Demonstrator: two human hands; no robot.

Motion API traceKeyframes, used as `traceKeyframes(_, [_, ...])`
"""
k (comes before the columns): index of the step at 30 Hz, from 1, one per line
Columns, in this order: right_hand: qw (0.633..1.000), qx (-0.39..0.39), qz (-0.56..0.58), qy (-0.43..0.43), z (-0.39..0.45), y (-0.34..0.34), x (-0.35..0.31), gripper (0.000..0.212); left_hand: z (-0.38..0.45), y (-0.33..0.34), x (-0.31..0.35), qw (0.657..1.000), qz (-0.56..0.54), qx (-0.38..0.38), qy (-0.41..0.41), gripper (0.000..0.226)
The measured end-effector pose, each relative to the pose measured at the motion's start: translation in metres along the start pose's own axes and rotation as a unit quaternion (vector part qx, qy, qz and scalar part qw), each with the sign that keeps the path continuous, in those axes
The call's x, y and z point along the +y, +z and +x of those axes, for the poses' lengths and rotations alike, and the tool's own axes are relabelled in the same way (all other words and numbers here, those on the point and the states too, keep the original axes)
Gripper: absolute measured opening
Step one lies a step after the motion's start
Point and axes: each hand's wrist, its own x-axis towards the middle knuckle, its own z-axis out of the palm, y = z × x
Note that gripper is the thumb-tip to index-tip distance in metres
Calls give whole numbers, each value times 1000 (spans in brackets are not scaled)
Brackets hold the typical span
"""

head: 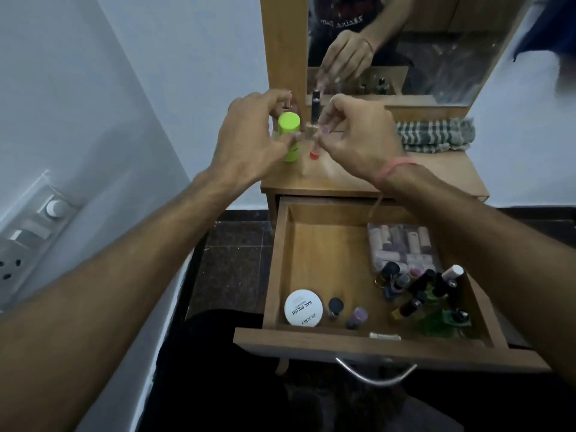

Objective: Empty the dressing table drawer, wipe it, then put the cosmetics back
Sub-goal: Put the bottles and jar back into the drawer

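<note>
The dressing table drawer is pulled out below me. It holds a white round nail-polish tub, two small bottles, a clear bag of tubes and a cluster of several small bottles. On the tabletop, a small red bottle with a tan cap stands between my hands. My right hand pinches its cap. My left hand meets the cap from the left with curled fingers, crossing in front of a lime green bottle. A black tube stands behind.
A folded striped cloth lies at the back right of the tabletop, below the mirror. The drawer's metal handle points at me. A wall with a switch panel is on my left. Dark tiled floor lies beside the table.
</note>
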Motion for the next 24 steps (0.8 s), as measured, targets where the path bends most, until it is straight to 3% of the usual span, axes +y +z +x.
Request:
traceKeyframes(3, [998,-12,38,-42,-39,-16,-2,20,-32,-12,5,998,-1,-36,47,40])
traceKeyframes(9, [993,-80,48,-77,-117,-32,-6,14,-103,-17,17,987,-67,-137,53,36])
traceKeyframes(17, [986,-160,39,-29,-168,-17,5,10,-150,4,22,980,-23,-195,24,39])
traceKeyframes(24, [983,-180,23,6,-174,-6,15,9,-155,7,25,975,13,-220,-1,41])
